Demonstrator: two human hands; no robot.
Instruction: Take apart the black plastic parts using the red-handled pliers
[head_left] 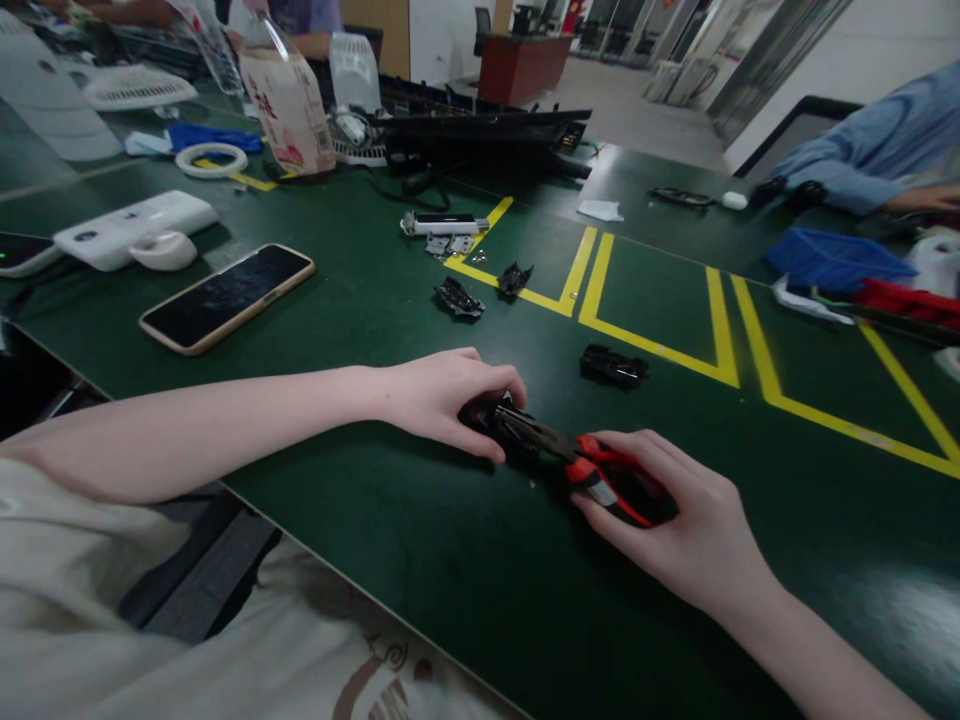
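I have my left hand [442, 400] cupped over a small black plastic part [495, 418], fingers curled down on it and pinning it to the green table [420, 540] a little in from the near edge. My right hand [667, 520] is wrapped around the red and black handles of the pliers [592, 472], and the grip is clenched; the metal nose points left into the part under my left fingers. I cannot tell whether the jaws have actually bitten onto anything, since my left fingers hide the tip.

I judge I am at the gripping or prying stage on this part. The next move calls for a steady left hold so that the piece does not skid, and a controlled squeeze from the right.

More black fragments [459, 298] lie toward the middle of the table by the yellow lines [652, 345], another loose piece [613, 366] sits near my right hand, and a phone [226, 296] rests toward the left edge.
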